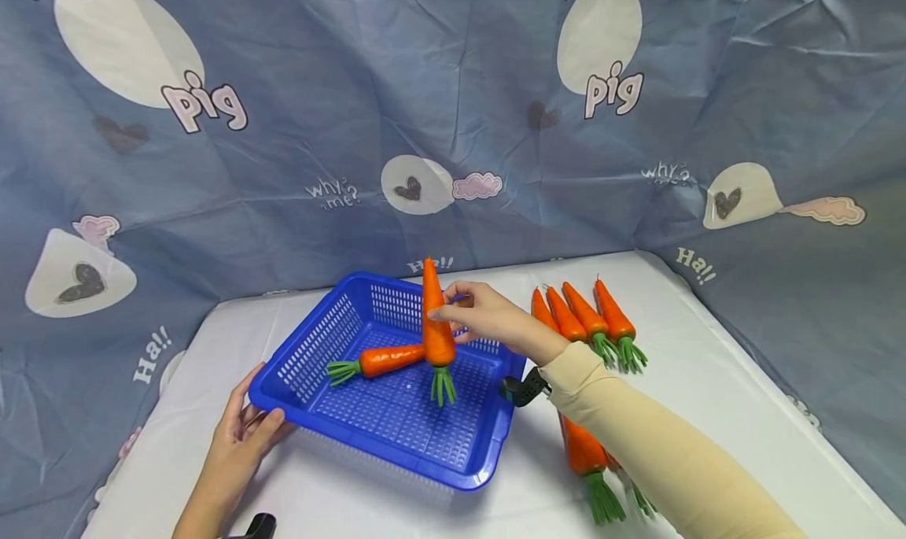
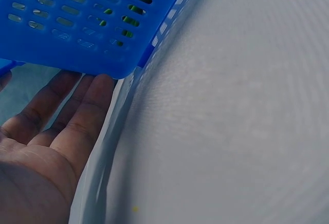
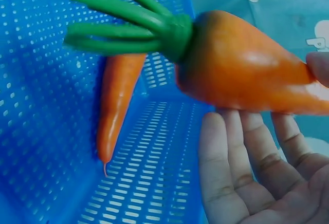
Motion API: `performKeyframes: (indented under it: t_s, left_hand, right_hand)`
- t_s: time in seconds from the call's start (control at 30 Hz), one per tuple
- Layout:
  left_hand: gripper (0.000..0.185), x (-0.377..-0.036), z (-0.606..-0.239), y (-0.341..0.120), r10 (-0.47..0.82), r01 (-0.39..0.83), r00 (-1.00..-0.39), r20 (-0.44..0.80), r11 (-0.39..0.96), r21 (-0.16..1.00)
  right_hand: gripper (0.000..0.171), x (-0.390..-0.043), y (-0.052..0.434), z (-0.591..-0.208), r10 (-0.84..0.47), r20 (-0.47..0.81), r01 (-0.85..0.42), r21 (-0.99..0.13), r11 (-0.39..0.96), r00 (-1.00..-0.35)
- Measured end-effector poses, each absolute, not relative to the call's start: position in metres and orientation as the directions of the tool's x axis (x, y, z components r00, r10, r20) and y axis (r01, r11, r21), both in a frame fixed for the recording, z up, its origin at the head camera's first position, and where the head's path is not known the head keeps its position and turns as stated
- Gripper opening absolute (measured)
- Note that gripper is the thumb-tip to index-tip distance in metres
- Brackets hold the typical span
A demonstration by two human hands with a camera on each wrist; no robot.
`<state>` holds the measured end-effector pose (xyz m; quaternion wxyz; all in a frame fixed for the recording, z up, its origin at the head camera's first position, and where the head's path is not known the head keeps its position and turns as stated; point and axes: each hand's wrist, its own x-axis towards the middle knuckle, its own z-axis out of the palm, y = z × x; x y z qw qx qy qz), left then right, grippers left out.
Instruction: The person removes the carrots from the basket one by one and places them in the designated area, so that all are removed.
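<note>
My right hand holds a carrot between thumb and fingers, above the blue basket. The carrot's tip points up and its green stem hangs down in the head view. In the right wrist view, the fingers lie along the side of that carrot. A second carrot lies inside the basket, its stem toward the left. My left hand holds the basket's near left corner, with thumb and fingers around it. Its fingertips touch the basket's underside in the left wrist view.
Several carrots lie in a row on the white table, right of the basket. More carrots lie nearer, partly hidden by the right sleeve. A blue patterned cloth hangs behind the table.
</note>
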<state>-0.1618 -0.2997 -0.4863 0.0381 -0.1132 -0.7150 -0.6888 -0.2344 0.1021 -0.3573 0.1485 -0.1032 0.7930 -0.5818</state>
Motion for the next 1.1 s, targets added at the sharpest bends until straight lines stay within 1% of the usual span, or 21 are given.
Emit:
performKeyframes:
  t_s: [0.13,0.43,0.87,1.1]
  left_hand:
    - [0.073,-0.160,-0.486,-0.301,0.120,0.222,-0.968,0.218,0.019,0.975]
    - [0.073,-0.160,-0.486,-0.300,0.119,0.204,-0.972,0.200,0.022,0.979]
    - [0.072,-0.160,-0.484,-0.298,0.122,0.205,-0.972,0.203,0.003,0.979]
    - [0.072,-0.161,-0.483,-0.299,0.121,0.212,-0.970,0.211,-0.008,0.977]
  right_hand:
    - [0.031,-0.234,0.109,-0.359,-0.333,-0.107,0.018,-0.966,0.260,-0.937]
    - [0.031,-0.228,0.130,-0.352,-0.319,-0.078,0.008,-0.976,0.217,-0.944]
    - [0.038,-0.218,0.173,-0.349,-0.281,-0.076,-0.008,-0.958,0.286,-0.957]
    - [0.036,-0.209,0.206,-0.349,-0.263,-0.074,0.004,-0.966,0.259,-0.962]
